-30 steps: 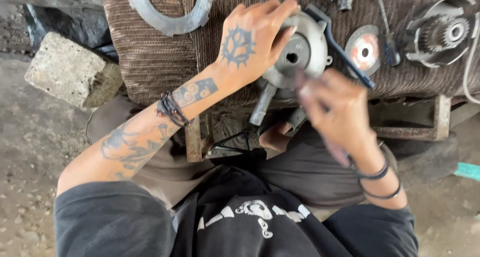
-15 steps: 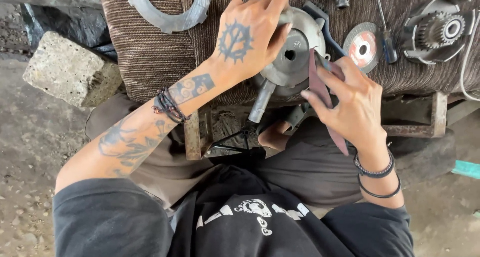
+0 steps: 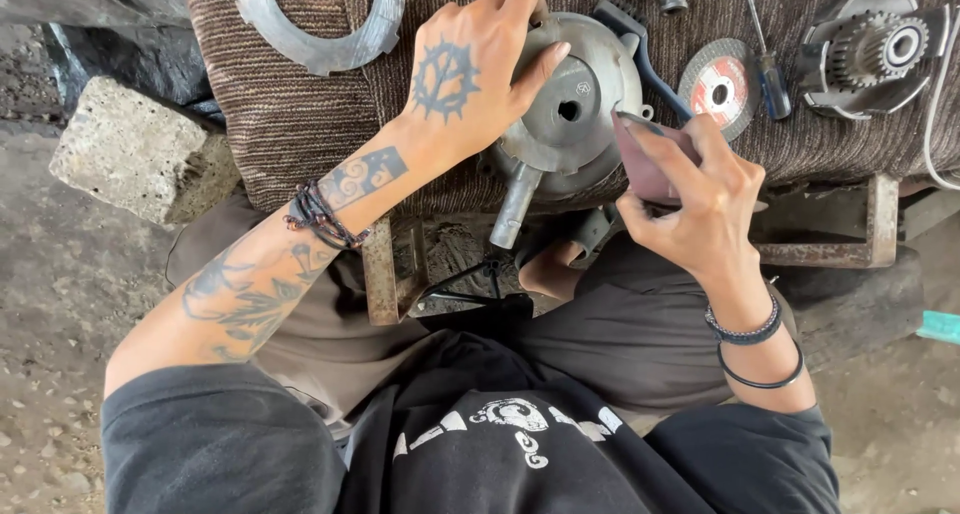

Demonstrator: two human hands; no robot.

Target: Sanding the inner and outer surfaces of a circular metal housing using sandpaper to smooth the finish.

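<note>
Both hands work on one part at the near edge of a cloth-covered bench. Left hand [image 3: 470,79] lies spread over the top of a round grey metal housing [image 3: 570,104], fingers over its far rim and thumb on its face beside the centre hole, pressing it down rather than closing round it. Right hand [image 3: 700,199] is pinched shut on a folded piece of dark reddish sandpaper [image 3: 650,159], whose top edge meets the right rim of the housing. A short metal shaft [image 3: 515,206] sticks out of the housing toward the person.

Judging from this, the rubbing of the housing is under way: the face looks dull and evenly grey, yet how much of the rim is finished I cannot tell.

Compared with the frame a second ago, the right hand was blurred and lower, clear of the rim; half a second ago it rose along the right side, and now it sits against the rim. Left hand and housing have hardly shifted.

Just beyond the sandpaper lies a blue-handled brush [image 3: 640,49], then a small grinding disc [image 3: 720,86] and a screwdriver [image 3: 765,64]. Farther right sits a geared part [image 3: 880,49]. A flat metal ring [image 3: 320,19] rests at the top left on the brown striped cloth [image 3: 290,124], and a concrete block [image 3: 130,149] stands on the ground to the left.
</note>
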